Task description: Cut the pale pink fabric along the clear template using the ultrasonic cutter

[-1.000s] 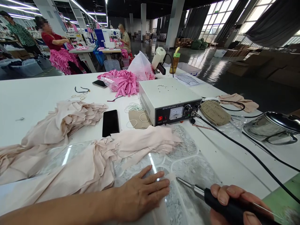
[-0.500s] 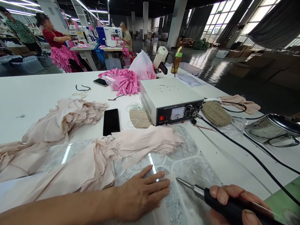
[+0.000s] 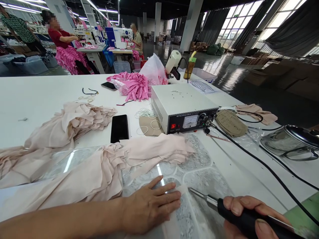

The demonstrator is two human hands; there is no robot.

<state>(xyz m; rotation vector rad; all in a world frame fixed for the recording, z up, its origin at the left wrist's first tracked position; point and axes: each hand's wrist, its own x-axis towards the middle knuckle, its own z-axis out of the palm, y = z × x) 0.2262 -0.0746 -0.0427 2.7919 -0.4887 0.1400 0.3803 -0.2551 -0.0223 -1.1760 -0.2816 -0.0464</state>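
Observation:
My left hand (image 3: 149,207) lies flat with fingers stretched out, pressing a pale fabric piece (image 3: 174,212) against a glass sheet (image 3: 196,172) near the table's front edge. My right hand (image 3: 251,215) is wrapped around the black handle of a pen-like tool (image 3: 224,207). Its metal tip (image 3: 190,190) points left, just beyond my left fingertips. A black cable (image 3: 261,164) runs from the tool to a white control box (image 3: 183,108) with a meter and knobs. Stacks of beige fabric pieces (image 3: 104,166) lie to the left of my hands.
A black phone (image 3: 119,127) lies by another beige pile (image 3: 69,122). Pink fabric strips (image 3: 134,87), a plastic bag (image 3: 153,70), a second phone (image 3: 109,86) and a bottle (image 3: 189,67) sit further back. A metal lid (image 3: 291,141) rests at the right. People work at sewing tables behind.
Both hands hold the same pose. Only the view has shifted slightly.

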